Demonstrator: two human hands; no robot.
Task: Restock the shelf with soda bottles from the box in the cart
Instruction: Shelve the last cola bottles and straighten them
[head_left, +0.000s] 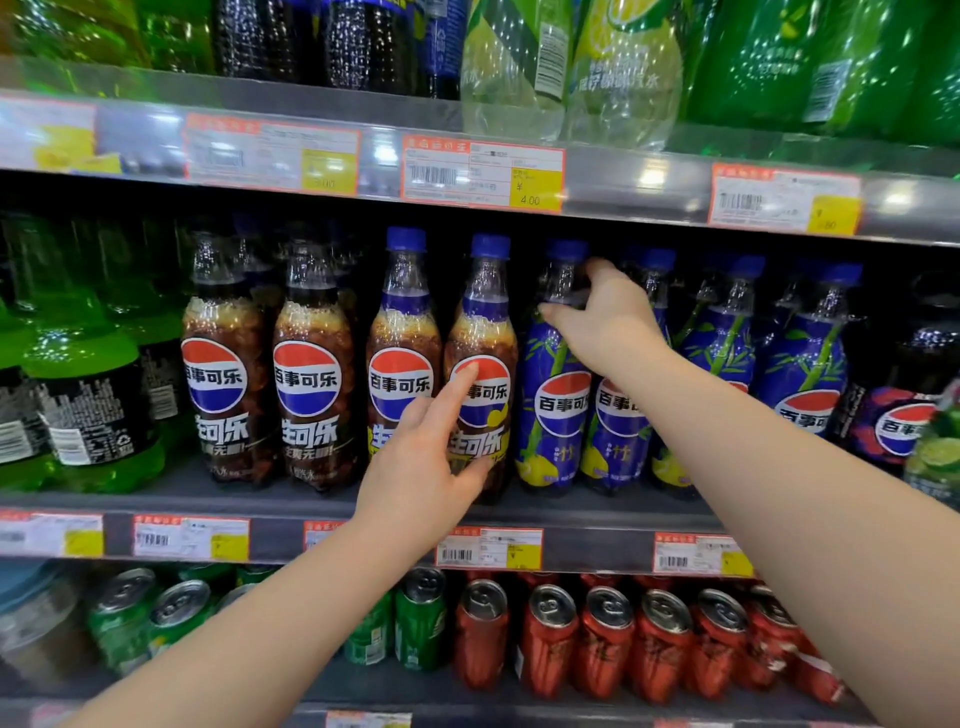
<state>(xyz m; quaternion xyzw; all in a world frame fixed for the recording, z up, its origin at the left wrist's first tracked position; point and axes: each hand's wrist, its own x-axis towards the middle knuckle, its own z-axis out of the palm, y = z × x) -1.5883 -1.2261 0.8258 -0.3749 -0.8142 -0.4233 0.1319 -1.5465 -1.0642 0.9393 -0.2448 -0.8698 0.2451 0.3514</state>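
On the shelf (234, 500), my right grip (608, 318) clasps a blue bottle (551, 421); left grip (415, 467), released, touches a cola bottle (487, 325).

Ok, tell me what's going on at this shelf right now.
A person is working the middle shelf of soda bottles with both bare hands. The right hand grips the neck of a blue bamboo-label Pepsi bottle standing in the front row. The left hand rests straight fingers against the label of the lemon Pepsi bottle next to it, which also stands upright. Both bottles are on the shelf; the box and cart are out of view.
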